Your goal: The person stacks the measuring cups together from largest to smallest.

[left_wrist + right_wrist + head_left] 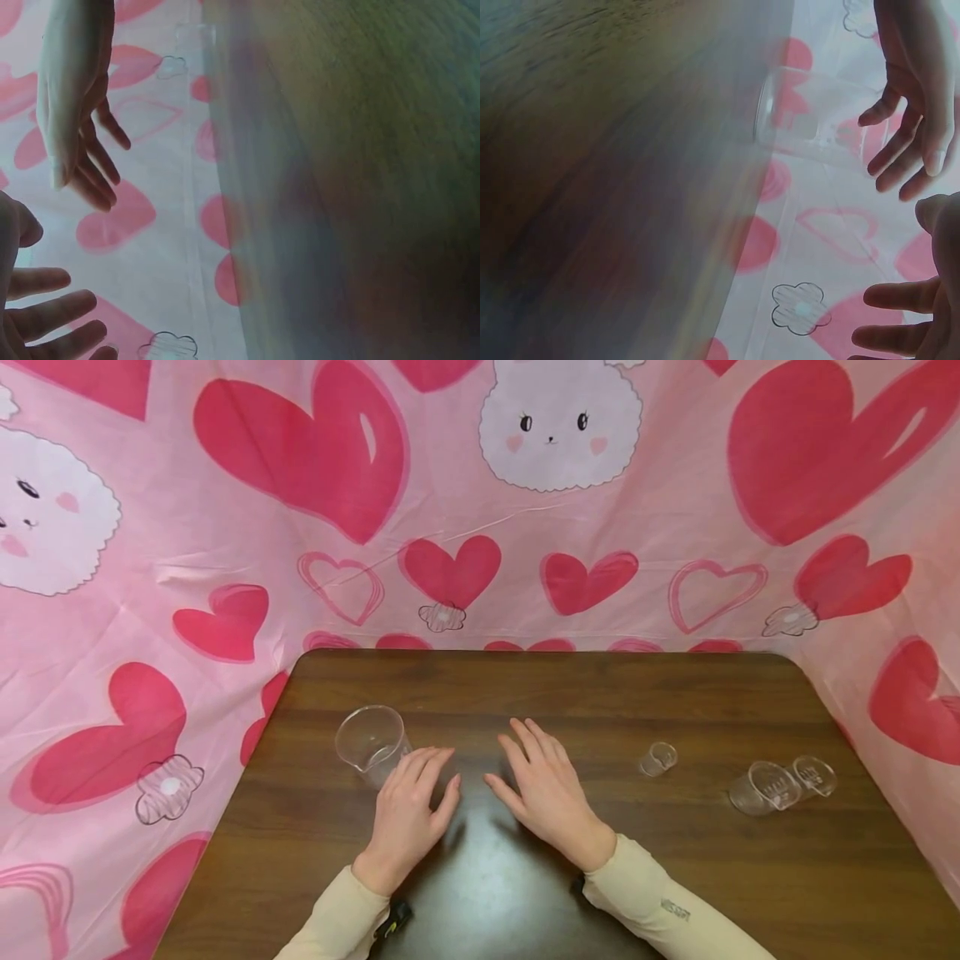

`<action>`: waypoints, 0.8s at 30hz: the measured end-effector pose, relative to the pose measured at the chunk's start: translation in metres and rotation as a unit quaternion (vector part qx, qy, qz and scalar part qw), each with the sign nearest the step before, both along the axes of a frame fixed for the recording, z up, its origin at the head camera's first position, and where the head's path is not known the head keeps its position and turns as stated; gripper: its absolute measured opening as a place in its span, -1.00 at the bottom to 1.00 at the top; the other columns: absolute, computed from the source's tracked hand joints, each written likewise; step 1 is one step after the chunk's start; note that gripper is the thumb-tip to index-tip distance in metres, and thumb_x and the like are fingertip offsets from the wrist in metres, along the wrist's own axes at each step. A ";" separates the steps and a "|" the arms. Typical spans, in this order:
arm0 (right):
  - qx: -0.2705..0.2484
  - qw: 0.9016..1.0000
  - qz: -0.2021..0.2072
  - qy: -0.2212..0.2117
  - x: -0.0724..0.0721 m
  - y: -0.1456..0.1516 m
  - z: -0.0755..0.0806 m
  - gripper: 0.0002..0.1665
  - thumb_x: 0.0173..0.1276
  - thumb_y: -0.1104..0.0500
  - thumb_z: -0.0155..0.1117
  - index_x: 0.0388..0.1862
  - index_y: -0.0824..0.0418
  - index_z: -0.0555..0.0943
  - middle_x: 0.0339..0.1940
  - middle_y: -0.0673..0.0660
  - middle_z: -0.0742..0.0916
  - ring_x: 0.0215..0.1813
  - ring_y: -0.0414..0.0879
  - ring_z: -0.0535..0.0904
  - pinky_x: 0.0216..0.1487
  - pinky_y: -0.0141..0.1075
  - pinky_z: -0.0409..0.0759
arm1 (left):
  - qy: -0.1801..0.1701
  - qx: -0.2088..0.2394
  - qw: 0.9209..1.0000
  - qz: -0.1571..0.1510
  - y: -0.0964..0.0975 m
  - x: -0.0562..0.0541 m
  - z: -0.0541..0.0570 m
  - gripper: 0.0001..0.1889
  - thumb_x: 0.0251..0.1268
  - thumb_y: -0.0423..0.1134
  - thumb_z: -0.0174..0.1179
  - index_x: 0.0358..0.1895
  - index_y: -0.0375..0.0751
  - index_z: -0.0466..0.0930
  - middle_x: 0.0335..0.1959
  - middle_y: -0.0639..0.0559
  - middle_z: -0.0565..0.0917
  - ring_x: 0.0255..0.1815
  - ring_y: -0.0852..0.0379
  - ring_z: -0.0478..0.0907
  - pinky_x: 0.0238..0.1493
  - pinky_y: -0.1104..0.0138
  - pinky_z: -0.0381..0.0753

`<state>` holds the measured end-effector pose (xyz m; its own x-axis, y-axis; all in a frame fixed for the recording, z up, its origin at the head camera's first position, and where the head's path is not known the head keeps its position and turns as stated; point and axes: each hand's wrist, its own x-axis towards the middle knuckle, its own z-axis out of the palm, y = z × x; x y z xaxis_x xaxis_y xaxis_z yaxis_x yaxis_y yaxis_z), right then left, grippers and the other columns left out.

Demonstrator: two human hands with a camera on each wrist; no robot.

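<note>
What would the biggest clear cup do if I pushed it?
The biggest clear cup would probably slide rather than roll if pushed gently, because it stands upright on the table. It's likely stiff, since it keeps a neat round shape. Its smooth, shiny sides might feel a bit slippery.

This looks like a makeshift tabletop booth: pink heart-print fabric (450, 510) hangs behind and along both sides of a dark wood-grain table (465, 693). Clear spouted beakers (371, 743) suggest lab ware; the building's kind cannot be told.
</note>
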<state>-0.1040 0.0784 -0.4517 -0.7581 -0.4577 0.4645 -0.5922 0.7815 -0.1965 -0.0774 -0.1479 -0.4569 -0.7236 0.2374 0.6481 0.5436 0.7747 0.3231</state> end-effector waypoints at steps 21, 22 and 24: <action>0.008 1.000 0.014 0.001 -0.005 -0.023 0.006 -0.37 0.48 -0.17 0.34 0.26 0.29 0.63 0.39 0.35 0.59 0.44 0.30 0.47 0.29 0.20 0.53 | 0.094 0.062 0.993 0.040 -0.022 -0.004 0.013 -0.72 0.50 -0.13 0.09 -0.17 -0.26 0.68 -0.28 -0.05 0.71 -0.29 -0.03 0.64 -0.40 0.10 0.65; 0.008 1.000 0.014 0.001 -0.004 -0.024 0.006 -0.37 0.48 -0.17 0.34 0.25 0.29 0.63 0.39 0.35 0.59 0.44 0.30 0.48 0.29 0.20 0.54 | 0.098 0.066 0.992 0.043 -0.024 -0.004 0.014 -0.74 0.49 -0.13 0.09 -0.20 -0.25 0.67 -0.31 -0.04 0.70 -0.32 -0.02 0.62 -0.43 0.11 0.63; 0.008 1.000 0.017 0.002 -0.004 -0.026 0.007 -0.38 0.48 -0.17 0.34 0.25 0.29 0.64 0.38 0.35 0.60 0.43 0.30 0.48 0.29 0.19 0.54 | 0.104 0.073 0.991 0.052 -0.027 -0.005 0.017 -0.76 0.47 -0.15 0.10 -0.23 -0.25 0.64 -0.35 -0.03 0.67 -0.37 0.00 0.57 -0.46 0.14 0.58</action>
<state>-0.1078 0.0521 -0.4450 -0.7405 -0.4899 0.4600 -0.6187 0.7642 -0.1821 -0.0821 -0.1751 -0.4401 -0.5864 0.0608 0.8077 0.5293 0.7836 0.3253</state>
